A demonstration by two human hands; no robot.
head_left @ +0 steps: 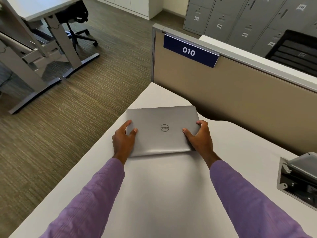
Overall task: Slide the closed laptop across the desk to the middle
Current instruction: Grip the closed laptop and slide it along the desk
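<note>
A closed silver laptop point(161, 117) with a round logo on its lid lies flat on the white desk point(163, 194), close to the desk's left edge and far corner. My left hand point(123, 138) grips its left side, thumb on the lid and fingers around the edge. On the opposite side, my right hand point(199, 136) holds the right edge the same way. Both arms wear purple sleeves.
A tan partition point(240, 100) with a blue "010" sign runs along the desk's far side. An open cable box point(298, 179) is set into the desk at the right. Carpeted floor drops off to the left, with another desk and a chair beyond.
</note>
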